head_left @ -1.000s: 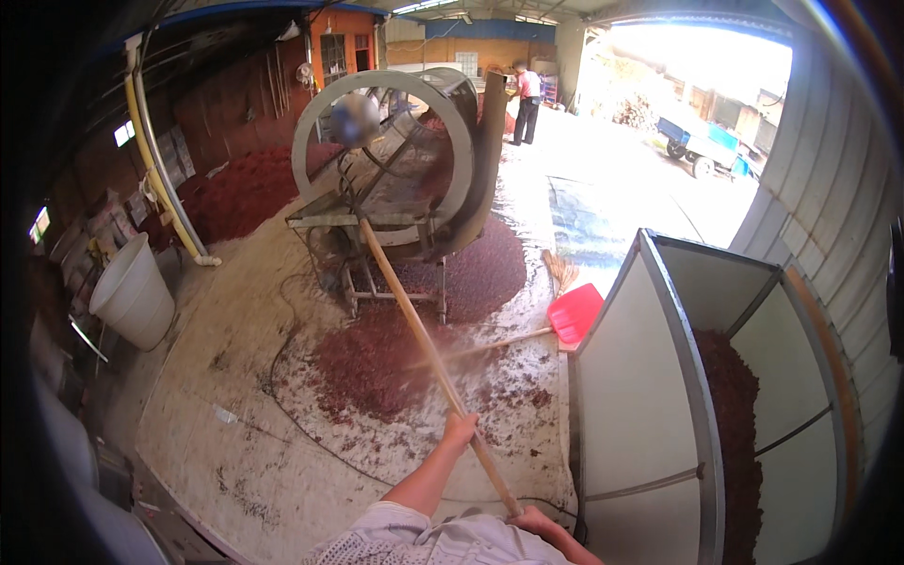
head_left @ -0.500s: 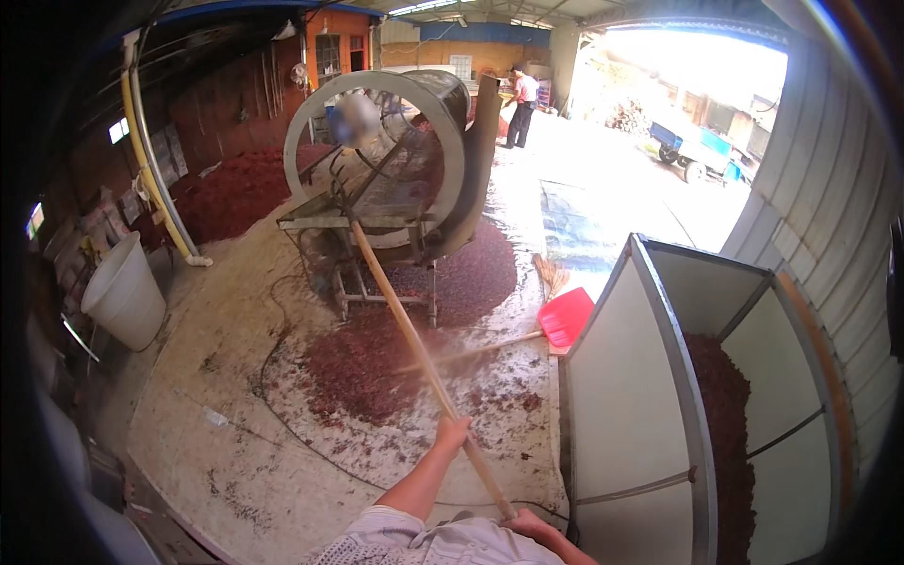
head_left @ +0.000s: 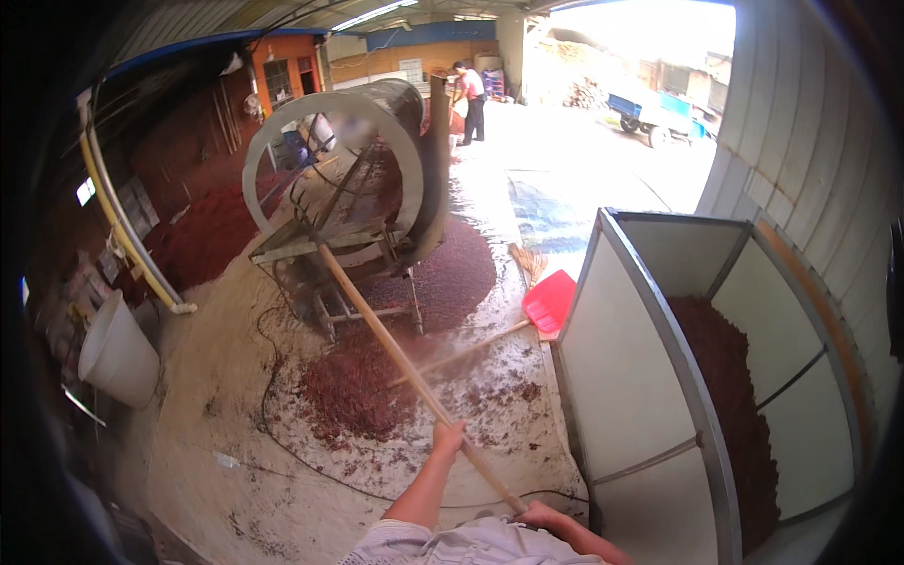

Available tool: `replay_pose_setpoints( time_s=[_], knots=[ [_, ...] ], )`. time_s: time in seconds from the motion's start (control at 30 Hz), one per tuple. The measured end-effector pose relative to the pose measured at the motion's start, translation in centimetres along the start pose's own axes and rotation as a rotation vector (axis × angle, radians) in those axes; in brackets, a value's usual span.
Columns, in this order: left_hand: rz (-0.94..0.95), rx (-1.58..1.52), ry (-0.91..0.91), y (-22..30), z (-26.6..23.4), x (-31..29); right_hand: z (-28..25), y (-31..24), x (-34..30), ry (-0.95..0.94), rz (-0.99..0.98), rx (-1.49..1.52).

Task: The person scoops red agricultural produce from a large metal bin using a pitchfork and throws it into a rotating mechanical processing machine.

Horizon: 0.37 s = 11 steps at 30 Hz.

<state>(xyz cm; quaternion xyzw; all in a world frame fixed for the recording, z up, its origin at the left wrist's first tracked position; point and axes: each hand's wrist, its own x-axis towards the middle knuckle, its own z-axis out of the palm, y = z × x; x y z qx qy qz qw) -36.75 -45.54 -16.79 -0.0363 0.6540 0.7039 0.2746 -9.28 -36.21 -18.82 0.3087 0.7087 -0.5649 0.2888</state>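
Observation:
My left hand [head_left: 449, 437] is wrapped round the middle of a long wooden-handled fork [head_left: 379, 341]. Near the handle's butt end, my right hand [head_left: 537, 515] grips it close to my waist. The handle slants away to the upper left, and its dark curved tines rest at the mouth of a large metal drum [head_left: 256, 179] on a wheeled frame. Below the drum, dark red flaky material [head_left: 353, 395] is heaped and scattered over the pale floor sheet.
A red dustpan shovel [head_left: 550, 301] and a straw broom [head_left: 530, 265] lie right of the heap. At right stands a tall panelled bin [head_left: 626, 363] part-filled with red material. A white tub [head_left: 121, 353] is at left, a dark cable [head_left: 311, 465] crosses the floor, and a person [head_left: 471, 102] stands far back.
The view has shifted, so the drum and bin appear farther left. Both hands keep their hold on the fork, and its tines stay at the drum's mouth.

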Motion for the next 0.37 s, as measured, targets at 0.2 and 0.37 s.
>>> replay_pose_setpoints(
  time_s=[0.2,0.37],
  knots=[
    [-0.024,-0.027,0.014,0.1,0.6,-0.2,0.1,1.3,1.0,0.023,0.002,-0.09],
    [-0.16,-0.05,-0.065,-1.3,-0.4,1.8,0.3,0.3,0.0,0.027,-0.016,-0.075]
  ],
)
